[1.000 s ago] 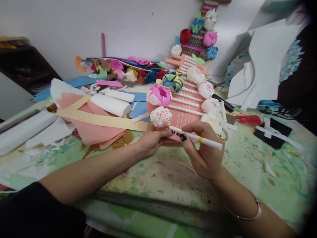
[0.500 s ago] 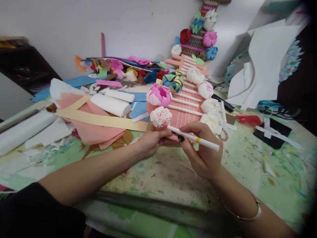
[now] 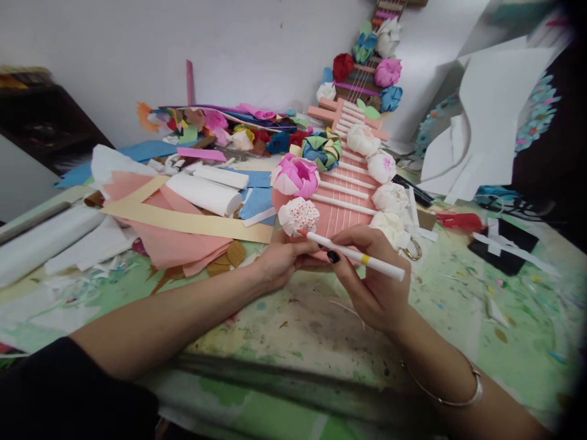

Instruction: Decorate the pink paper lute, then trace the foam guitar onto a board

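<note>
Head view: R hand (image 3: pixel 383 287) pinches a white pen (image 3: pixel 387 267) b/w thumb & fingers, red tip aimed L. Tip sits at the btm edge of the white flower (image 3: pixel 299 214) w/ red dots; contact too small to confirm. Vs 1 sec ago, pen's slid a bit L along that edge, and its back end is slightly lower & further L; R hand went w/ it. L hand (image 3: pixel 277 263) hasn't really moved: thumb up near the flower's base, other fingers partly hidden, so can't tell if it's gripping the flower or just the edge under it.

Dotted flower's in the same spot, at the near L corner of the pink paper guitar (image 3: pixel 324 215), just below the pink flower (image 3: pixel 296 175); blue-green flower (image 3: pixel 321 151) is next up. Pale flowers (image 3: pixel 389 197) run down the guitar's R side, also unchanged.

L of the guitar: yellow strip (image 3: pixel 192 221) across pink paper (image 3: pixel 202 249), white roll (image 3: pixel 204 194) just behind. Far R: black pad (image 3: pixel 504 263) w/ white strips over it, same place as b4. Table (image 3: pixel 321 318) in front is stained, w/ scraps each side.
</note>
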